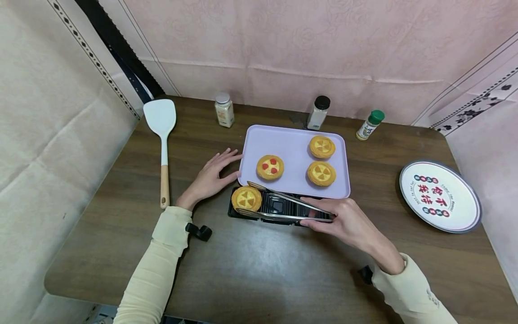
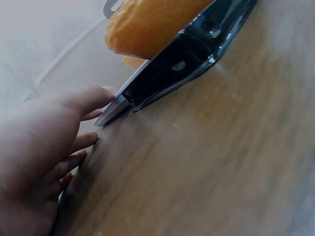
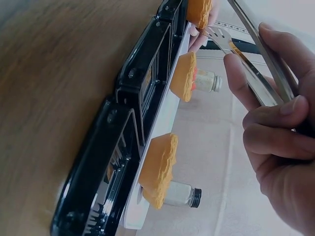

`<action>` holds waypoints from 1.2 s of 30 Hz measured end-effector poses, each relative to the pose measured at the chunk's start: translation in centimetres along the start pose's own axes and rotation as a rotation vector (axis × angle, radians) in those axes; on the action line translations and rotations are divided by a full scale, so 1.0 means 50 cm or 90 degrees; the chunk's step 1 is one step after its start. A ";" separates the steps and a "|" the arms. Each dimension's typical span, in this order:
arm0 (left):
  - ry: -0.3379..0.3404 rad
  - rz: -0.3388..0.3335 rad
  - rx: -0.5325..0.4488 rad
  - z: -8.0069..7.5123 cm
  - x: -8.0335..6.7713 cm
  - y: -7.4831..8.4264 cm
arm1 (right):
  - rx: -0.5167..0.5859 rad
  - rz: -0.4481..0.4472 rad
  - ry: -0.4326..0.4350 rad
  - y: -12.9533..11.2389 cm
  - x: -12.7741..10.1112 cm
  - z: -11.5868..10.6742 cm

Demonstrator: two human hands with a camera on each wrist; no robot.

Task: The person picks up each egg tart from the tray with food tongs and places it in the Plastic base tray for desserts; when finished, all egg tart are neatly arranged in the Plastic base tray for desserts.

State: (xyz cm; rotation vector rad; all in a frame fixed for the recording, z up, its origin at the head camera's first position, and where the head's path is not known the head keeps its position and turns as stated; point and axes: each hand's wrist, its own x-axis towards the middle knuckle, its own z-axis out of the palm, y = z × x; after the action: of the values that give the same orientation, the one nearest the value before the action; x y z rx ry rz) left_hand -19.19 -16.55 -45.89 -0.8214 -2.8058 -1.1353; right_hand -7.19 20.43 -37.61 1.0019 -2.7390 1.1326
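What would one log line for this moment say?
right hand: grips metal tongs | tart: in black plastic tray | left hand: touches lilac tray

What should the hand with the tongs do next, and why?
Probably open the tongs and lift them away: one tart already sits in the black box, and three tarts wait on the tray. The right hand grips the tongs.

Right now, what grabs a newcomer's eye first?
The right hand grips metal tongs whose tips straddle a tart sitting in the left end of a black tray at the table's centre. Just behind, a lilac tray carries three more tarts, and the left hand rests flat on the table against its left edge. A white spatula lies far left, a printed plate far right.
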 end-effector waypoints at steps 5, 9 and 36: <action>0.002 0.006 0.001 -0.002 0.000 0.002 | 0.002 0.022 0.021 -0.001 -0.003 -0.007; -0.001 0.010 -0.002 -0.003 0.000 0.002 | -0.018 0.061 0.091 0.003 -0.009 -0.029; -0.001 0.003 0.003 0.002 0.000 -0.002 | -0.206 0.314 0.292 0.115 -0.020 -0.092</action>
State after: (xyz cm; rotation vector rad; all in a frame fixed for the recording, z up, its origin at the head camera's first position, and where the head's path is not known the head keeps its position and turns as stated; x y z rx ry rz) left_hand -19.22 -16.52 -46.00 -0.8286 -2.8052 -1.1281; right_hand -10.68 26.98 -38.07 0.0154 -2.6997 0.7738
